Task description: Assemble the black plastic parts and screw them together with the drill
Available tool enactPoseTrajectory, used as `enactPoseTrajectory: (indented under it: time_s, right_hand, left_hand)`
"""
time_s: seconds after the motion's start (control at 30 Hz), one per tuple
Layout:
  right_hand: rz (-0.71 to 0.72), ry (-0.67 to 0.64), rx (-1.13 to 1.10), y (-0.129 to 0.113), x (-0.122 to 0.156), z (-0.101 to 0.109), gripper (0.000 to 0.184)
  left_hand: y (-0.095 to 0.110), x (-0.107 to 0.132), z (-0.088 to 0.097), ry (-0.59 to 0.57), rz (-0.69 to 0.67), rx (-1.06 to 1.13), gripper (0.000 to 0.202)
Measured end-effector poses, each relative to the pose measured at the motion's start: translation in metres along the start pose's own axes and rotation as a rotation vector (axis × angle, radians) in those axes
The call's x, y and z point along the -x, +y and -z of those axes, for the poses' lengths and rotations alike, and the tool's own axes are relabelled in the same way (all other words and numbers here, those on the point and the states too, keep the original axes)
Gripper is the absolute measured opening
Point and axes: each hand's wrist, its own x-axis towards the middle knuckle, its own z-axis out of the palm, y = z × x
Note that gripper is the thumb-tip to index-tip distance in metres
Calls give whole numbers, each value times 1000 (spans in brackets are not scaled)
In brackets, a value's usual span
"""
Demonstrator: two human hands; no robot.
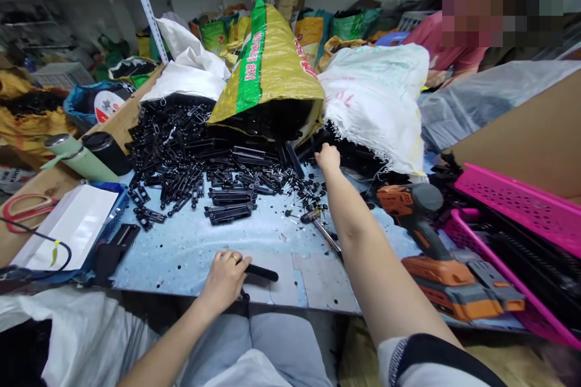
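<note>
My left hand [226, 278] rests at the near edge of the pale blue worktop [190, 248], fingers closed round a black plastic bar [262, 273] that lies flat and points right. My right hand [327, 156] is stretched far forward into the pile of black plastic parts [200, 151] spilling from the yellow-green woven sack [267, 66]. Its fingers curl down among the parts at the sack's mouth; what they grip is hidden.
An orange cordless drill [431, 248] lies right of my arm, beside pink plastic baskets [512, 205]. A screwdriver [318, 221] lies mid-table. White sacks [376, 97] stand behind. Two flasks [91, 154], red scissors [22, 208] and a white box [72, 224] sit left. Another person [449, 42] sits at the far right.
</note>
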Motion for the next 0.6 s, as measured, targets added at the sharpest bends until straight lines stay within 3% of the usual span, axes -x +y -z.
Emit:
enactPoseTrajectory:
  time_s: [0.1,0.2,0.3,0.4,0.47,0.5,0.6]
  right_hand:
    - [-46,23,48,6,10,6,37]
    - [-14,84,103,7,36,30,45]
    - [117,183,149,-1,79,73,39]
    - [329,228,57,-23,137,131,29]
    - [440,130,-113,-45,179,169,25]
    - [470,20,-219,-57,200,184,24]
    - [466,-267,-472,-87,252,205,22]
  left_hand:
    - [-1,4,0,15,79,-22,32]
    - [-5,9,-6,3,127,-4,30]
    - [-7,14,-11,31,110,87,38]
    - [-3,10,-6,199,48,200,58]
    - [4,0,2,364,17,199,59]
    - [9,-7,5,436,5,182,57]
    - [25,-29,11,524,-39,195,42]
